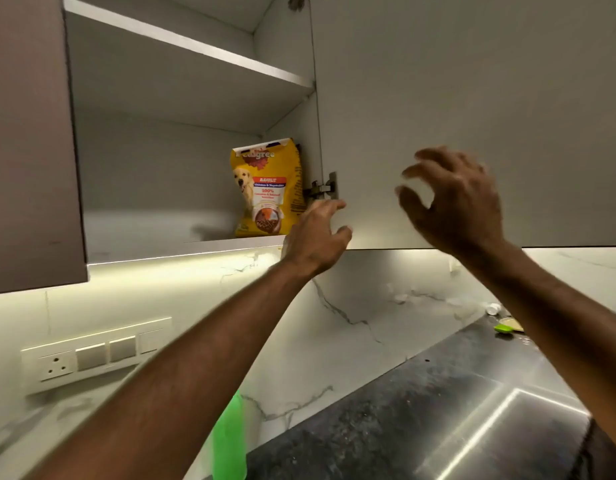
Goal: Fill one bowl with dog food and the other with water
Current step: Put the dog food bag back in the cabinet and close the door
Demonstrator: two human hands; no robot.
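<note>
A: Where is the dog food bag (266, 188)?

B: Upright on the lower shelf (237, 242), beside the door hinge (322, 188).

A: Your hands?

B: Left hand (317, 237) loose near the bag; right hand (452, 202) spread, holding nothing.

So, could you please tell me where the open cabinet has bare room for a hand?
The lower shelf is bare left of the yellow dog food bag. It is tight on the right, where the bag stands against the cabinet's side wall by the metal hinge.

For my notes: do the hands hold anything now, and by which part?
Nothing is held. Both the left hand and right hand are open; the bag stands untouched.
</note>
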